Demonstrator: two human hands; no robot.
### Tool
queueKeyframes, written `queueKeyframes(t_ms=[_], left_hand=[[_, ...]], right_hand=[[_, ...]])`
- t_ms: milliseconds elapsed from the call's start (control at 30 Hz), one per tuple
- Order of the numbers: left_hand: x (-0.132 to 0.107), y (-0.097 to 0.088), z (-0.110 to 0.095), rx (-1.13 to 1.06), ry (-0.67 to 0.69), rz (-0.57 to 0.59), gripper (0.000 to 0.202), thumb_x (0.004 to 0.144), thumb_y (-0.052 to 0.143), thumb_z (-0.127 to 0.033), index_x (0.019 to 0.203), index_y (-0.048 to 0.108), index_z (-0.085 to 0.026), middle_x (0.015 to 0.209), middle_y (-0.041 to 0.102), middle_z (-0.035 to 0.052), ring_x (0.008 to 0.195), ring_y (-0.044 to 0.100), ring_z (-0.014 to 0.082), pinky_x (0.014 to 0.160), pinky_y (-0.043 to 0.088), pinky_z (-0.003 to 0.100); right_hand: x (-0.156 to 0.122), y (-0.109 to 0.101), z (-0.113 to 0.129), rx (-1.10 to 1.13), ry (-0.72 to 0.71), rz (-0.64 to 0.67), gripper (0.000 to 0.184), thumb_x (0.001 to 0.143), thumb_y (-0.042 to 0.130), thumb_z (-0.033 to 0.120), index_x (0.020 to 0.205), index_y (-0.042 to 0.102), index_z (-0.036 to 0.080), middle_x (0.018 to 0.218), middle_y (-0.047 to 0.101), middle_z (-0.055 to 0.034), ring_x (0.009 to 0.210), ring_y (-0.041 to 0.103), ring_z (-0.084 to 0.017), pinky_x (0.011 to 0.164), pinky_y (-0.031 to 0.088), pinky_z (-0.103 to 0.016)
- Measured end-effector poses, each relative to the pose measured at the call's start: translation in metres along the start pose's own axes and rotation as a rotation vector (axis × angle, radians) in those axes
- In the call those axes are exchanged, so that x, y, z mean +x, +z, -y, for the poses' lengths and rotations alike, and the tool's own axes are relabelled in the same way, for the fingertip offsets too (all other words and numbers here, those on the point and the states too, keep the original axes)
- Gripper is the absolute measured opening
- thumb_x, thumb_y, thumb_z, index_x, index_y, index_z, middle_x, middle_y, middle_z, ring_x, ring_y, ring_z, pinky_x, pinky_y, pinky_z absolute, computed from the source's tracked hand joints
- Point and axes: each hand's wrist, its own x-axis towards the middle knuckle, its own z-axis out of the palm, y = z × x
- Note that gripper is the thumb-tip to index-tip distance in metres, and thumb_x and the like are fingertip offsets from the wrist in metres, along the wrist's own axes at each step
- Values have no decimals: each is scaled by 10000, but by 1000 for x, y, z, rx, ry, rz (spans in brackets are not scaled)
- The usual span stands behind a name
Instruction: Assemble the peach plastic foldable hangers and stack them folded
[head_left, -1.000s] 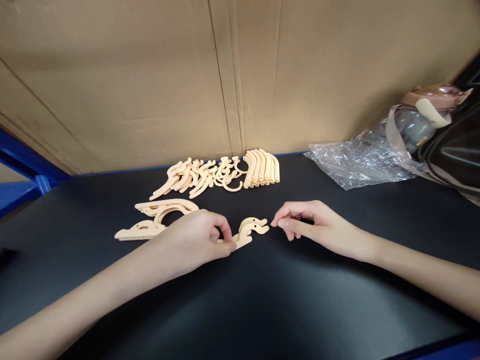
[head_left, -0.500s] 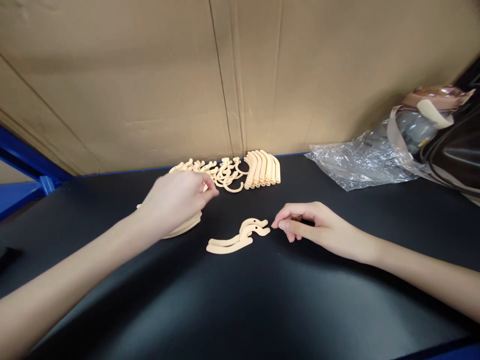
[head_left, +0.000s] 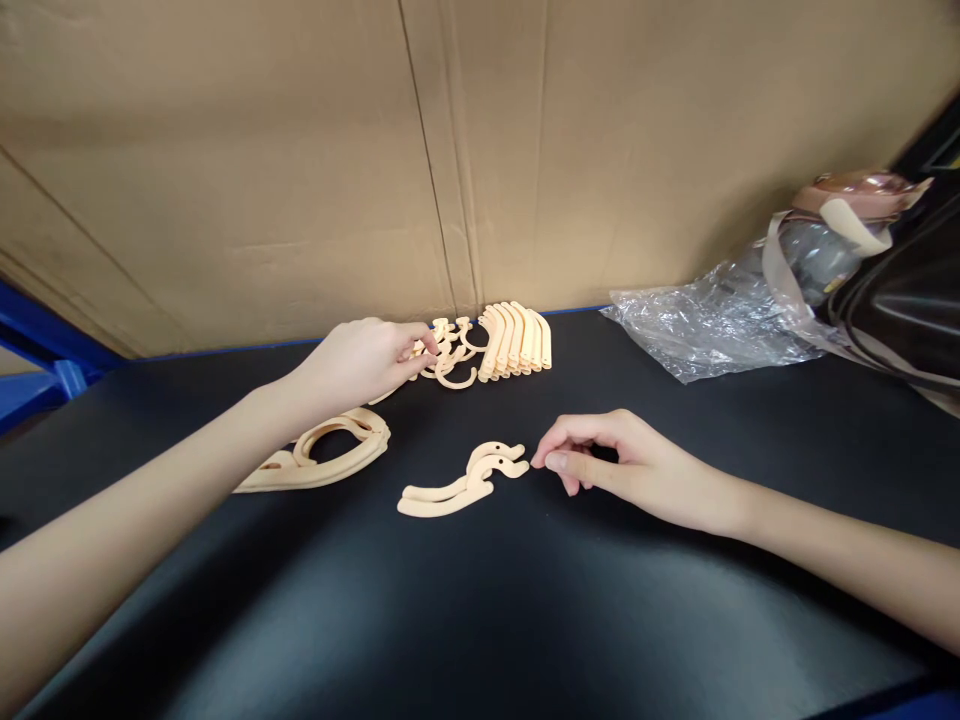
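Observation:
Two cream curved flat pieces (head_left: 457,482) lie stacked on the black table (head_left: 525,600). My right hand (head_left: 607,462) rests just right of them, fingers curled, fingertips at the pieces' end, nothing visibly in it. My left hand (head_left: 360,362) reaches to the far row of cream hook-shaped pieces (head_left: 450,355) and pinches one at its left end. A stack of larger arched cream pieces (head_left: 322,460) lies below my left forearm.
A bundle of ribbed cream pieces (head_left: 517,342) stands against the cardboard wall (head_left: 450,150). Crumpled clear plastic (head_left: 705,325), a bottle (head_left: 832,240) and a dark bag (head_left: 907,310) fill the right. A blue frame (head_left: 45,360) shows at left.
My left hand let go of the two stacked pieces, lifted away and reached back to the far row of hook pieces. My right hand stayed beside the stacked pieces.

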Motion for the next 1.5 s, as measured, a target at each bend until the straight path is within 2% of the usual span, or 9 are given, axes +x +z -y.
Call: queueKeyframes(t_ms=[100,333,600,933,1100,1500], left_hand=[[-1,-3,-4,3,12,31,419,908,386,-495,1136,644,-256,808,713,24,737,658,242,647,402,283],[4,1,-7,35,8,72,366,905,378,-403,1073,653,-232,860,731,49,807,658,263,663,399,293],[12,-4,-3,-37,59,115,221,822,472,-334,817,672,-241,773,713,11,720,634,207,615,362,263],[19,-3,4,-113,88,119,191,757,512,-341,833,657,-243,773,708,-14,646,607,174,594,351,257],[24,-7,7,-129,121,147,130,713,518,-295,742,631,-237,696,678,-16,618,586,175,575,331,267],[34,-16,4,-139,148,159,160,692,529,-313,763,644,-227,750,695,6,722,625,205,611,367,265]], right_hand=[[1,0,0,2,-2,4,268,966,536,412,962,683,189,714,603,21,686,545,-119,666,393,-259],[0,1,-1,3,5,5,275,957,549,425,969,690,189,706,605,18,686,544,-125,658,394,-256],[0,0,-1,8,-2,1,250,951,567,408,958,694,192,703,614,23,689,559,-119,664,404,-244],[0,0,-1,12,-9,6,244,952,563,398,956,688,189,706,621,22,683,561,-115,652,400,-234],[2,1,-1,3,-8,3,246,947,562,401,949,686,188,700,624,17,672,562,-124,642,404,-241],[1,0,0,6,1,8,250,952,557,399,949,686,185,701,627,16,684,566,-121,649,405,-235]])
